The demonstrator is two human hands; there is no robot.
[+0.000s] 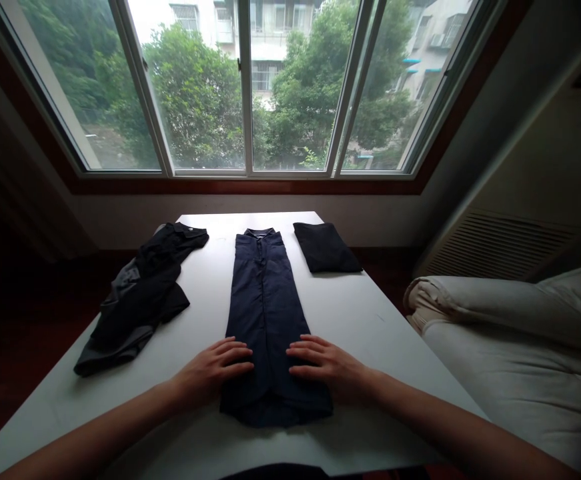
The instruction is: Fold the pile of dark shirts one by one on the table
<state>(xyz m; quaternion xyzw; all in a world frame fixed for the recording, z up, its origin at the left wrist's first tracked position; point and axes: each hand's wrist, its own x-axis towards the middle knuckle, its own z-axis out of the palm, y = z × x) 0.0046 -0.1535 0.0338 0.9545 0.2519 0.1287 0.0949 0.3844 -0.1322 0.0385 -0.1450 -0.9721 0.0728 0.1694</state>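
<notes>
A dark navy shirt lies face up in a long narrow strip, its collar at the far end and its curved hem towards me. My left hand rests on the shirt's left edge near the hem, fingers spread and pointing inward. Across from it, my right hand lies on the right edge, its fingers also apart. Neither hand grips the cloth. The shirt's sleeves are not visible.
Crumpled black and grey clothes lie along the left side of the white table. A folded black garment sits at the back right. Beyond the right edge stands a pale sofa; a window is behind the table.
</notes>
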